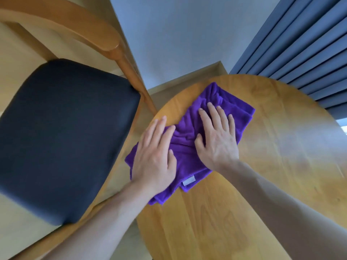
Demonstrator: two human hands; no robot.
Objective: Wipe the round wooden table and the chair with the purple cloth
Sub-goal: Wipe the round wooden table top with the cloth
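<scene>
The purple cloth (189,145) lies crumpled on the far left part of the round wooden table (262,156). My left hand (155,154) presses flat on the cloth's left end, its fingertips reaching onto bare wood near the table's rim. My right hand (217,137) presses flat on the middle of the cloth, fingers spread and straight. A small white label shows on the cloth's near edge. The chair (63,134), with a dark padded seat and a curved wooden backrest, stands just left of the table.
Blue curtains (308,49) hang at the right behind the table. A pale wall (178,34) and a low wooden ledge (187,77) lie beyond the table's far edge. Light wooden floor shows under the chair.
</scene>
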